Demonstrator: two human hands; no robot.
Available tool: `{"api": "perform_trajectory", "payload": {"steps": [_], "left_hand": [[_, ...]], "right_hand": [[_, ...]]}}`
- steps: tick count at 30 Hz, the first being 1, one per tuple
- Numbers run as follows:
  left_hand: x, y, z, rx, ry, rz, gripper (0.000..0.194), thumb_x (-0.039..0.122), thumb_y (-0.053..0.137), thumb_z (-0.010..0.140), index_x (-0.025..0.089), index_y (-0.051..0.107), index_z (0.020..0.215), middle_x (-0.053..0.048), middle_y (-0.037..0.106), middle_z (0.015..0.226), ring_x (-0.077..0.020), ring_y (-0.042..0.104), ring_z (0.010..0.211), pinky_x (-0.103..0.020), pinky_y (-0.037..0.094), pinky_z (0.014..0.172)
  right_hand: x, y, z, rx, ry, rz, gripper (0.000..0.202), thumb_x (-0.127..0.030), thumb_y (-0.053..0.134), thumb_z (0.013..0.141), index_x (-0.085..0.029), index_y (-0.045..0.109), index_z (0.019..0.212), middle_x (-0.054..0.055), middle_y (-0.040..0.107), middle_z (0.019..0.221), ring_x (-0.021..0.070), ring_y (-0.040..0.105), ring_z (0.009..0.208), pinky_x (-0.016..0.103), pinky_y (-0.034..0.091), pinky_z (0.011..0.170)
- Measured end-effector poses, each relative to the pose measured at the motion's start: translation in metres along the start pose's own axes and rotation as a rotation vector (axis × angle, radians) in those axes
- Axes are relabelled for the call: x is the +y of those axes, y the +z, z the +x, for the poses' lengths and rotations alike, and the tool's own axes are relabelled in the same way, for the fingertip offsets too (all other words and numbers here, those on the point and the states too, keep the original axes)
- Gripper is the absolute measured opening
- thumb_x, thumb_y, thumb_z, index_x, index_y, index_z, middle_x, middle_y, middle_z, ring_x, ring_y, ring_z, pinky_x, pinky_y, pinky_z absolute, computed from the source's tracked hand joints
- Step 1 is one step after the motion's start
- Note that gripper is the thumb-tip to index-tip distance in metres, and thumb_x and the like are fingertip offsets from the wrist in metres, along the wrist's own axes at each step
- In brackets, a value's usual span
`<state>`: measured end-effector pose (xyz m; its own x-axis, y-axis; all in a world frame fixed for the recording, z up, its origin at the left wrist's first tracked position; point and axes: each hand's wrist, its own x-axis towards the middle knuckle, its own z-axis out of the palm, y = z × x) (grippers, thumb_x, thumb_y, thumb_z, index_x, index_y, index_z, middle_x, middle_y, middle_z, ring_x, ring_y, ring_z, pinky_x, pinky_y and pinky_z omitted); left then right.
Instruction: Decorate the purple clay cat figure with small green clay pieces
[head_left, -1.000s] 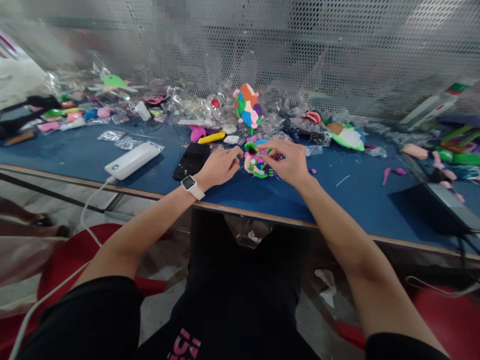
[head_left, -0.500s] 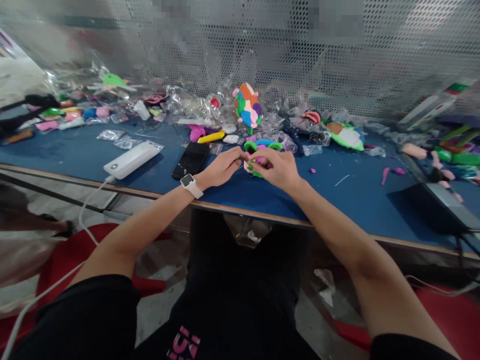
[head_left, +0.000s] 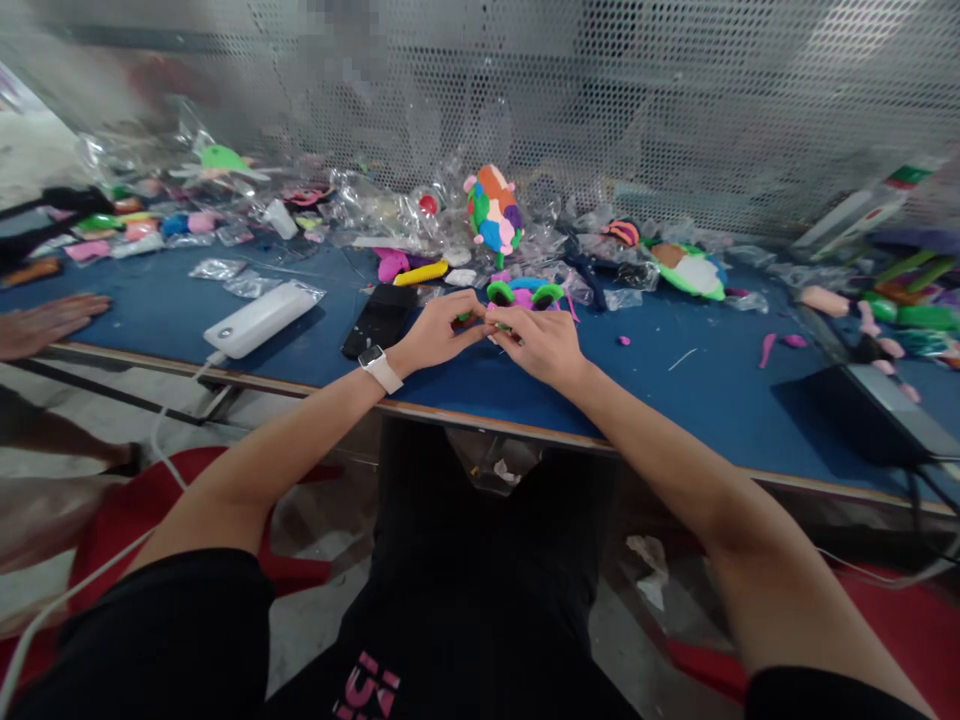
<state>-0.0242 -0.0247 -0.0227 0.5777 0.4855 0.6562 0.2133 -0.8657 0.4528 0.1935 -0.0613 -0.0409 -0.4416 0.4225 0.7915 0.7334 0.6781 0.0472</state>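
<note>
My left hand (head_left: 444, 330) and my right hand (head_left: 538, 342) meet just above the near part of the table, fingertips pinched together. A bit of green modelling clay (head_left: 465, 317) shows between my left fingers. Whatever my right fingertips pinch is hidden by the fingers. Right behind them sits a clay figure (head_left: 531, 292) with green-rimmed dark eyes, a blue strip on top and some magenta; my hands cover its lower part. Farther back stands a patchwork clay shape (head_left: 495, 212) in orange, green, blue, pink and purple.
A black pouch-like item (head_left: 381, 318) and a white power bank (head_left: 262, 320) with a cable lie left. Someone else's hand (head_left: 56, 322) rests at the far left. Clear wrappers and clay pieces line the perforated panel (head_left: 675, 120). A dark device (head_left: 892, 410) stands right.
My right hand has shifted slightly left and closed in against my left hand. Green clay now shows in my left fingers. Another person's hand has appeared on the table at far left.
</note>
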Motion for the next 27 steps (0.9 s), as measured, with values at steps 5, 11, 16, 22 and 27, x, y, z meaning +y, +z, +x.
{"api": "perform_trajectory", "payload": {"steps": [5,11,16,22,27], "left_hand": [[-0.002,-0.001,-0.001,0.006,-0.007,-0.026,0.038,0.055,0.072,0.098,0.018,0.072,0.087,0.002,0.056,0.073,-0.0096,0.053,0.066,-0.023,0.041,0.065],[-0.004,-0.001,-0.002,0.020,0.014,0.019,0.028,0.042,0.072,0.101,0.018,0.074,0.087,0.002,0.060,0.073,-0.0090,0.055,0.067,-0.022,0.041,0.066],[-0.005,-0.002,-0.003,0.049,0.004,0.051,0.029,0.045,0.075,0.098,0.018,0.076,0.089,0.003,0.055,0.070,-0.0094,0.053,0.067,-0.023,0.041,0.066],[-0.007,-0.001,-0.003,0.020,-0.006,0.068,0.032,0.045,0.069,0.102,0.018,0.079,0.089,-0.001,0.068,0.076,-0.0104,0.059,0.069,-0.023,0.043,0.068],[-0.006,-0.002,-0.002,-0.036,-0.057,0.050,0.037,0.050,0.067,0.103,0.019,0.080,0.087,-0.001,0.067,0.074,-0.0098,0.057,0.065,-0.023,0.041,0.064]], "right_hand": [[0.001,0.000,0.000,0.087,-0.045,0.022,0.023,-0.019,0.062,0.103,-0.030,0.071,0.122,-0.003,0.085,0.097,0.0134,0.075,0.067,0.027,0.047,0.060],[0.004,0.000,0.000,0.046,-0.045,0.010,0.024,-0.019,0.063,0.101,-0.029,0.070,0.122,-0.001,0.085,0.101,0.0149,0.075,0.068,0.028,0.046,0.059],[0.005,-0.002,0.001,0.003,-0.063,-0.012,0.023,-0.019,0.062,0.102,-0.028,0.071,0.121,0.000,0.084,0.103,0.0158,0.074,0.070,0.028,0.043,0.058],[0.010,-0.016,0.006,-0.085,-0.119,0.078,0.024,-0.026,0.062,0.104,-0.026,0.068,0.127,0.005,0.082,0.114,0.0174,0.075,0.082,0.027,0.045,0.060],[0.016,-0.022,0.008,-0.138,-0.100,0.127,0.022,-0.033,0.066,0.103,-0.026,0.069,0.123,0.007,0.078,0.118,0.0200,0.074,0.093,0.028,0.044,0.061]]}}
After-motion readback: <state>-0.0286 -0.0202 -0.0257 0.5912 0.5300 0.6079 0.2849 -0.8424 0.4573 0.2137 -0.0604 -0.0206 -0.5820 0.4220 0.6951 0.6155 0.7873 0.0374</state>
